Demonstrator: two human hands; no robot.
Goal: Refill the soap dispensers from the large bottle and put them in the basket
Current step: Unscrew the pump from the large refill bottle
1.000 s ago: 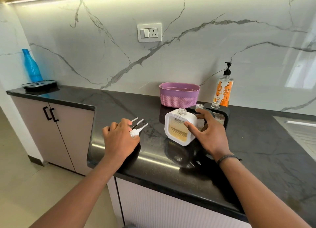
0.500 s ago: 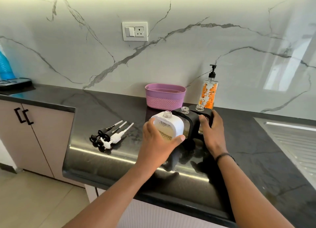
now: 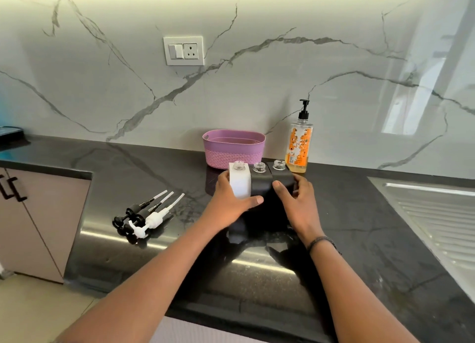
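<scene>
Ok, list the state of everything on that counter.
White dispenser: upright, uncapped, held by left hand.
Black dispensers: upright, uncapped, right hand grips the right one.
Pumps: off, lying on counter.
Basket: upright, looks empty.
Bottle: upright, pump on.

left hand (image 3: 231,205) and right hand (image 3: 299,205) cover much of the dispensers (image 3: 260,183), and the sink (image 3: 437,214) is cropped.

Left grip (image 3: 231,201) is off the pump heads (image 3: 144,216) and now wraps the white dispenser (image 3: 240,182). Right grip (image 3: 298,204) is off the white one and now holds the end black dispenser (image 3: 281,178). White dispenser no longer tilted and apart: upright, flush against the middle black dispenser (image 3: 261,184). View swung right.
</scene>
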